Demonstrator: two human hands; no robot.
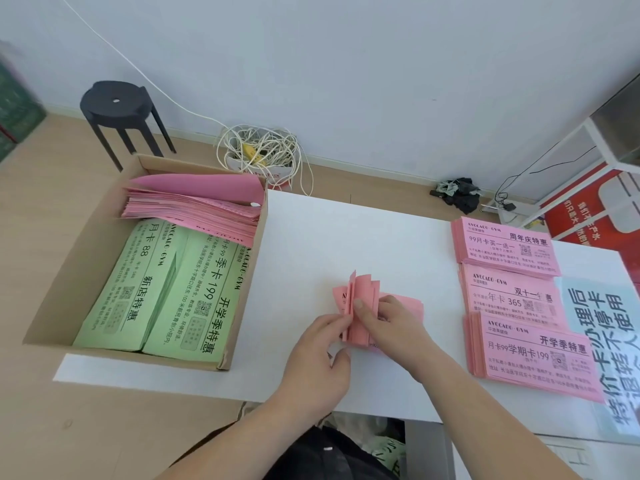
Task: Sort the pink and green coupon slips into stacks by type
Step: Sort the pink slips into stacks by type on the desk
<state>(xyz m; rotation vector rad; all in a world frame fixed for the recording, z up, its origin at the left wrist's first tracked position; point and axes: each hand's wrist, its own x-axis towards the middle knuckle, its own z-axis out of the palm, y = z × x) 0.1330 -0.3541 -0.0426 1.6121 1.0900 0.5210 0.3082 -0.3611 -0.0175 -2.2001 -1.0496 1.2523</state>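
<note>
Pink slips [360,311] are pinched upright between left hand [320,355] and right hand [391,323], sorted stacks [512,292] lying rightward, nearer the right hand.

Soft, even daylight fills my view; the flat white tabletop [311,244] is bright without glare. My hands cast only faint shadows. The wide lens bows the pale wall [346,64] and blurs the far left edge, while print on the tabletop's right edge smears slightly.

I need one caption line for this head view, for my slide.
Both hands fan pink slips on a white table, between a cardboard box and three sorted pink stacks.
</note>
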